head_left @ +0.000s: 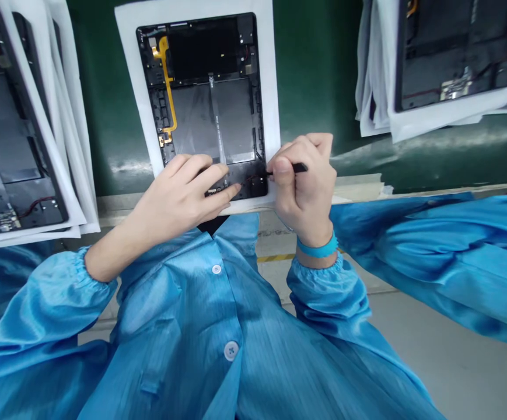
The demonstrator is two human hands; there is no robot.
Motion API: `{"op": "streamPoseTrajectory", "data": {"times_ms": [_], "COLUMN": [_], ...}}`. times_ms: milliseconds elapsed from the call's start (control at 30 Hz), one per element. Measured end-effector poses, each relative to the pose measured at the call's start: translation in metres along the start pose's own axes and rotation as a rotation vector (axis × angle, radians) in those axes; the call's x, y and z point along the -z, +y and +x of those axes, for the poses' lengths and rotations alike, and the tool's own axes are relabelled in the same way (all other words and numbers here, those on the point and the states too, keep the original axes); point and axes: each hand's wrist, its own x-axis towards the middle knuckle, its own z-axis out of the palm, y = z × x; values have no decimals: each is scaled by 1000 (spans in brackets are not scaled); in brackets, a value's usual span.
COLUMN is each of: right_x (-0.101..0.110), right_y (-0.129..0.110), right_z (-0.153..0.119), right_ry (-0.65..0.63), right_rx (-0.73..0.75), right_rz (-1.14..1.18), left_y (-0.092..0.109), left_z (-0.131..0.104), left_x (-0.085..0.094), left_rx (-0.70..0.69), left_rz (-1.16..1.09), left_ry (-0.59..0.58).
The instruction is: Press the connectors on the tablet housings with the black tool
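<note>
An open tablet housing [235, 119] with a yellow flex cable [169, 96] lies on a white foam sheet [271, 70] in front of me. My left hand [183, 189] rests over its lower left edge, fingers apart and bent, fingertips near a small board that they partly cover. At the lower right corner, my right hand [303, 175] pinches a thin black tool [299, 168] between thumb and fingers. The tool's tip points left and reaches the housing's right edge. A blue band [318, 249] circles my right wrist.
Stacks of similar housings on white sheets stand at the left [30, 128] and upper right [458, 58]. The green mat [314, 64] ends at a taped table edge [358, 188]. A person's blue sleeve [467, 256] lies close on the right.
</note>
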Motion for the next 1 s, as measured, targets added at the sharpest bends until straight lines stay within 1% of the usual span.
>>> {"op": "streamPoseTrajectory", "data": {"times_ms": [100, 233, 333, 433, 533, 700, 900, 1000], "right_x": [-1, -5, -10, -13, -13, -9, -10, -10], "right_y": [-1, -6, -12, -15, -16, -17, -18, -18], "right_z": [-3, -7, -10, -12, -12, -13, -11, -11], "right_ry": [25, 108, 59, 38, 19, -82, -142, -157], "right_rx": [-32, -85, -96, -44, -70, -143, -159, -158], "right_rz": [9, 172, 232, 224, 213, 192, 238, 240], "left_y": [-5, -11, -13, -13, -13, -13, -13, -13], "left_z": [-1, 2, 4, 4, 5, 8, 13, 17], "left_x": [4, 14, 19, 23, 26, 30, 32, 33], "left_rx": [23, 15, 23, 3, -18, 70, 102, 94], "left_rz": [-46, -143, -169, -113, -72, -196, -241, -229], "left_ry": [-84, -150, -225, -232, -262, -349, -392, -409]}}
